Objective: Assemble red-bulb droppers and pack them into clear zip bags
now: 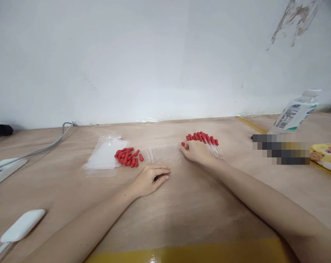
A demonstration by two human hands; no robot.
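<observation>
My left hand (153, 179) rests on the table just below a row of clear, thin glass tubes (162, 153). Its fingers are stretched out, thumb apart, and nothing is in them. To the right, my right hand (195, 151) is closed in a pinch at the row's right end, on what looks like a dropper whose red bulb (183, 144) shows at the fingertips; its tube is hidden. Droppers with red bulbs (201, 136) lie fanned out behind and beside that hand. A pile of loose red rubber bulbs (127, 157) sits left of the tubes.
Clear plastic bags (103, 157) lie stacked left of the bulbs. A white charger (22, 225) and a white power strip (7, 170) with a grey cable are at the left. At the right stand a plastic bottle (297, 113) and a yellow packet (327, 157). A white wall closes the back.
</observation>
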